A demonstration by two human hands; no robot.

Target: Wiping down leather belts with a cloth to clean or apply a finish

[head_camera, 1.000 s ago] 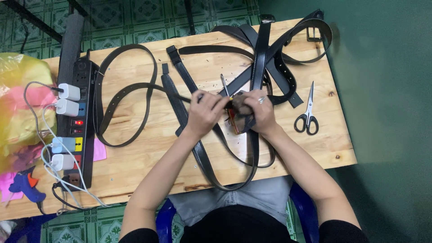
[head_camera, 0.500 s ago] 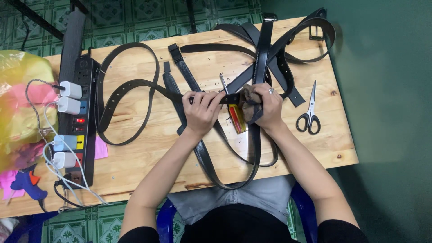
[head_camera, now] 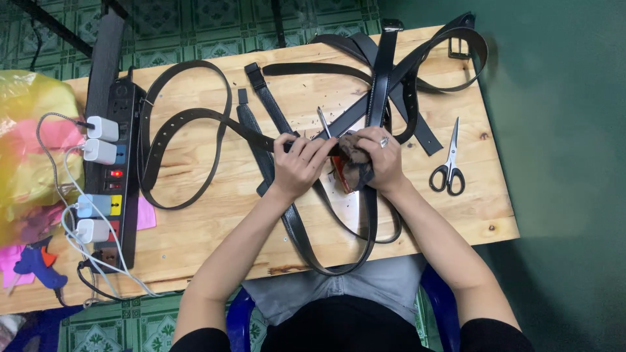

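Palm-down left hand (head_camera: pixel 298 164) pinches black belt (head_camera: pixel 195 117); right hand (head_camera: pixel 378 160) grips dark cloth (head_camera: pixel 355 163)

Both forearms reach up from the near edge of the wooden table (head_camera: pixel 215 215) and meet near its middle. The left hand (head_camera: pixel 298 164) lies palm down, fingers curled in a pinch. The right hand (head_camera: pixel 378 160), just beside it, is closed in a loose fist, a ring on one finger.
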